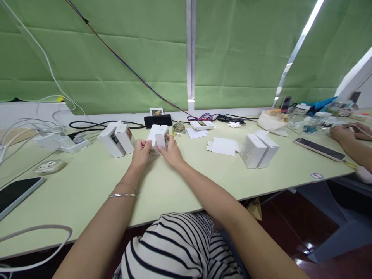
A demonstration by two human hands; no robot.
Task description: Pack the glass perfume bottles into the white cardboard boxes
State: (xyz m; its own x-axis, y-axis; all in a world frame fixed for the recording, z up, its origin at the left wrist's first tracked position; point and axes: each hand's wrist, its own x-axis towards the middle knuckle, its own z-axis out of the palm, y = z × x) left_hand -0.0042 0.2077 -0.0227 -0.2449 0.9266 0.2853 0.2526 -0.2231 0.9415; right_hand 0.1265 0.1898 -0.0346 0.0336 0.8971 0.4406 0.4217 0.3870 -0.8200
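Observation:
Two small white cardboard boxes stand side by side in front of me, close together. My left hand [141, 152] is closed on the left box [153, 133], its thumb and fingers at the near side. Around the right box [161, 136], my right hand [173, 153] is closed, with fingers along its right side. The lower parts of both boxes are partly covered by my fingers. Another pair of white boxes [112, 140] with printed pictures stands just left of my left hand. Farther right, two more white boxes [253, 150] stand upright with small print on a side.
Behind the held boxes lie a black phone [157, 121] and a round glass object [178, 128]. White card pieces [223, 146] lie right of my hands. A power strip [72, 144] and cables are at left. At far right, another person's hands [348, 131] work near a phone [319, 149].

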